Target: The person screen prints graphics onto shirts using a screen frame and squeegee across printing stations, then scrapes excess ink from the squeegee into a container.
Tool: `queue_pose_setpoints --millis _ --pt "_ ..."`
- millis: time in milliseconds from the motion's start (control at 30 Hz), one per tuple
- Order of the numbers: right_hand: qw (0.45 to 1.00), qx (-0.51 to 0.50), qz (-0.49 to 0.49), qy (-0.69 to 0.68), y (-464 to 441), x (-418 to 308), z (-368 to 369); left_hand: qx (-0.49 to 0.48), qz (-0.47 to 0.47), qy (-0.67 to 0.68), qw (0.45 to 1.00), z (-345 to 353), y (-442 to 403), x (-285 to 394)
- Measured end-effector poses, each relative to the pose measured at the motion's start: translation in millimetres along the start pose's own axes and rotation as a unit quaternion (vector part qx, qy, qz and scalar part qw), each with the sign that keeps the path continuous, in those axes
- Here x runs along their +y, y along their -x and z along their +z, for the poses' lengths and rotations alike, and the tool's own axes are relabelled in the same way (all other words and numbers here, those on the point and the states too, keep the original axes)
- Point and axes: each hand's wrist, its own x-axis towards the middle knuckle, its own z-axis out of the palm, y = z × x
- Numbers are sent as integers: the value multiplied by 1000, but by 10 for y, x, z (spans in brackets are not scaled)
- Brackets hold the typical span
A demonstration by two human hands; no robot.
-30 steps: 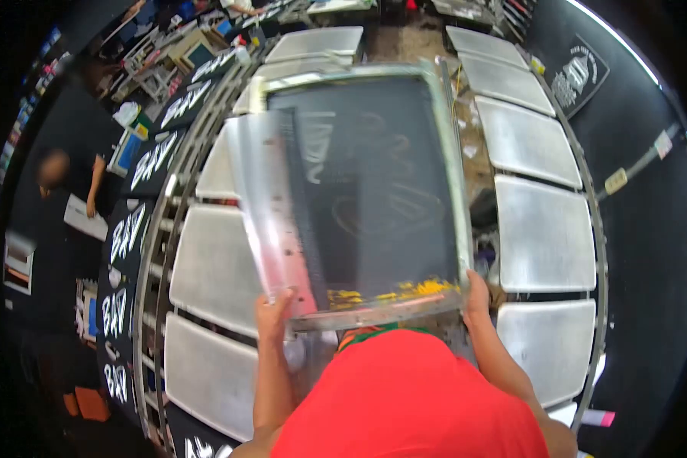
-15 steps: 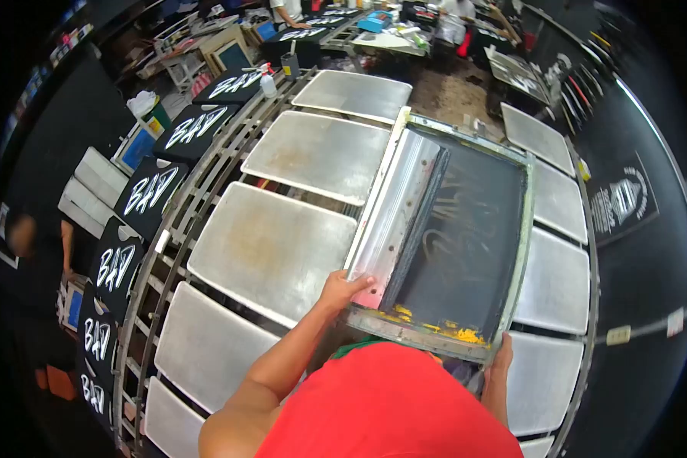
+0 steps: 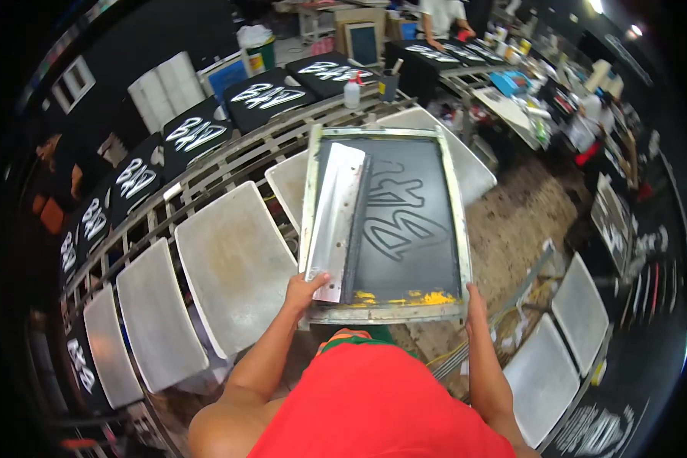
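Note:
A screen printing frame with dark mesh and outlined lettering is held up in front of my red shirt. Inside it on the left lies a long metal squeegee with a dark blade edge. My left hand grips the frame's lower left corner, its thumb over the squeegee's lower end. At the lower right corner, my right hand clasps the frame's side; its fingers are partly hidden. Yellow ink is smeared along the mesh's bottom edge.
Pale flat printing boards stand in a row on the left, and more boards are at the lower right. Black shirts with white lettering lie beyond a metal rail. A spray bottle stands there. People work farther back.
My view has swung to the right, and I have turned with the frame, which now stands straighter before me. Both hands keep their hold, and the squeegee stays inside the frame.

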Motion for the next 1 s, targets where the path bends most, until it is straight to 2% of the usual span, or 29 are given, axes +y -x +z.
queue_pose_setpoints --millis 33,100,133,200,233,300,367,433,500,533,600,633,667,733,800,867,900,933,967,1000 --pt "1000 -18 -7 9 -389 -173 149 26 13 17 999 90 -89 -16" --pt "991 -127 5 48 -1209 -397 556 74 1 24 997 255 -261 7" --pt "989 -141 -1 55 -1552 -541 790 102 -8 26 994 351 -373 60" --pt "970 -168 -13 176 -2163 -819 1252 152 -15 52 987 575 -578 95" --pt "967 -176 -18 185 -2401 -911 1440 177 -18 65 982 676 -670 66" --pt "936 -228 -67 260 -2823 -1086 1765 213 -52 78 973 855 -857 149" --pt "924 -249 -70 283 -3254 -914 1865 260 -50 58 963 1007 -985 -12" --pt "916 -266 -81 289 -3491 -1222 2076 290 -32 62 955 1144 -1199 111" --pt "889 -357 -55 282 -3372 -1416 1857 290 -90 47 952 1186 -1100 179" --pt "888 -361 -50 280 -3500 -1438 1799 313 -68 -12 947 1201 -1149 174" --pt "856 -396 -126 309 -3789 -1416 1547 340 -108 -93 930 1298 -1200 350" --pt "868 -400 -109 273 -3960 -1408 1375 350 -106 -104 925 1428 -1211 614" --pt "877 -383 -96 273 -4097 -1539 1181 401 -121 -194 887 1471 -1262 558" --pt "894 -365 -75 248 -4566 -1686 740 351 -153 -193 903 1797 -1322 1184" --pt "909 -345 -83 217 -5365 -1715 276 285 -93 -49 953 2095 -1490 1270" --pt "916 -325 -100 214 -6127 -1832 -117 240 -100 -101 960 2648 -1620 1846" --pt "922 -306 -123 203 -6376 -2072 -357 231 -64 -91 967 2856 -1753 1847" --pt "928 -286 -151 182 -6593 -2345 -477 231 -59 -95 967 3188 -1833 2124" --pt "931 -284 -154 171 -6798 -2557 -537 215 -66 -184 957 3498 -1939 2448" --pt "922 -276 -222 156 -7028 -2774 -598 200 -71 -268 940 3787 -2092 2701"
